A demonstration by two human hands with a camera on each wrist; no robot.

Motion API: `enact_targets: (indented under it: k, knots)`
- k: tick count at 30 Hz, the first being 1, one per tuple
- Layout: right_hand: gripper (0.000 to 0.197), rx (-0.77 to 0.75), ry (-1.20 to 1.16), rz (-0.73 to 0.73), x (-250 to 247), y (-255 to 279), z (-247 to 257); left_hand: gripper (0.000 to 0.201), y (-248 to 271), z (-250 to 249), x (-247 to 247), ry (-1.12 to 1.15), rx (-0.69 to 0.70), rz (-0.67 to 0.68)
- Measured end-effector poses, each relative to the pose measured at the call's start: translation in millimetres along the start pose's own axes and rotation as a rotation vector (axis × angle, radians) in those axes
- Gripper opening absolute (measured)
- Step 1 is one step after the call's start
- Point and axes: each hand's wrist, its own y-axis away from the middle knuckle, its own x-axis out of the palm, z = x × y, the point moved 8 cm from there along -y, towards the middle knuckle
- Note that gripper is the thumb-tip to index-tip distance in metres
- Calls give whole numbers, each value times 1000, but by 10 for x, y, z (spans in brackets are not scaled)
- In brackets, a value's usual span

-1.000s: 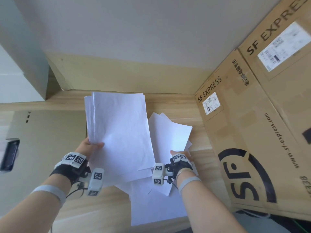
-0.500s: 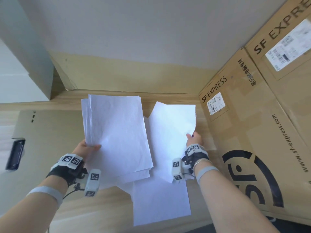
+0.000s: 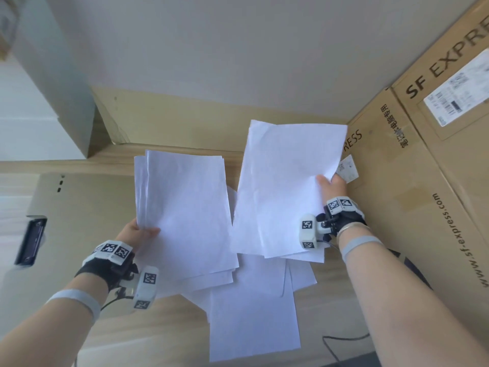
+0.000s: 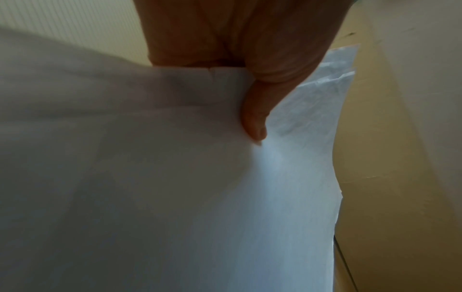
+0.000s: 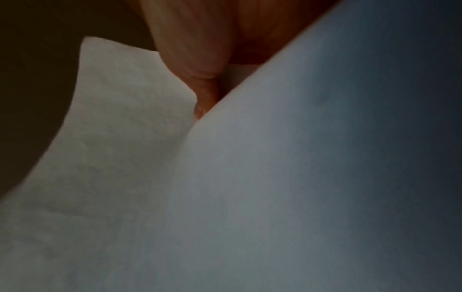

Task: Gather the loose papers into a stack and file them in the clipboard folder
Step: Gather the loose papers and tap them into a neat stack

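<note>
A: What is the left hand [image 3: 137, 230] doing?

B: It pinches a stack of white papers [image 3: 185, 215] at the left edge, thumb on top and fingers underneath, and holds the stack up above the tabletop [image 3: 169, 327]. The left wrist view shows the thumb [image 4: 257, 110] pressed down on the top sheet.

A: And the right hand [image 3: 330, 185]?

B: It grips a couple of sheets [image 3: 285, 186] by their right edge, lifted and tilted, just beside the stack in the left hand. The right wrist view is dim, but a finger [image 5: 197, 59] shows curled against the paper.

A: Are any papers still down?

B: Yes, several loose sheets [image 3: 254, 313] lie overlapping on the tabletop, below both held bundles.

A: Where is the clipboard folder [image 3: 79, 207]?

B: It lies open and flat on the left of the tabletop, with its black clip [image 3: 30, 242] at the far left edge. Large cardboard boxes [image 3: 412, 197] stand to the right, near the right hand.
</note>
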Motion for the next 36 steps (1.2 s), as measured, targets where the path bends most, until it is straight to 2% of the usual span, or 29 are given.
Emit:
enact_targets:
  k: [4,8,11,13,15,17,20,23,25,27,28,30,31,33,36]
  knots:
    - [30,54,82,201,622,271,28,31,22,-65,111,14,24,24]
    - [36,65,126,295,1237,533,-109,20,86,-150,286,18,59,69]
    - [42,92,13,341,1503,713,-164,18,140,-196,366,-73,46,95]
    - [52,101,-74,363,1589,779,-181,19,172,-229,426,-95,23,134]
    - [63,111,-99,377,1628,782,-186,22,198,-320,463,-100,41,144]
    - [51,50,-137,333,1556,759,-36,28,251,-484,494,-3,107,159]
    - [27,-98,-228,228,1340,738,354,39,321,-776,544,231,226,251]
    - [21,-204,-386,180,1159,799,685,24,348,-1068,451,230,411,120]
    - [25,-224,-539,216,1081,865,871,19,380,-1222,403,223,496,66]
    - [26,-255,-672,290,1035,908,1016,24,438,-1328,380,189,551,61]
    - [38,-278,-699,315,1024,921,1067,37,481,-1371,363,162,575,54]
    - [75,-318,-701,361,1038,939,1111,61,554,-1439,353,164,606,54]
    - [84,-330,-666,375,1054,957,1114,69,571,-1456,354,177,616,62]
    - [77,-347,-580,377,1079,937,1068,77,599,-1491,368,176,621,90]
    - [73,-254,-558,449,1214,936,875,60,576,-1470,403,103,583,108]
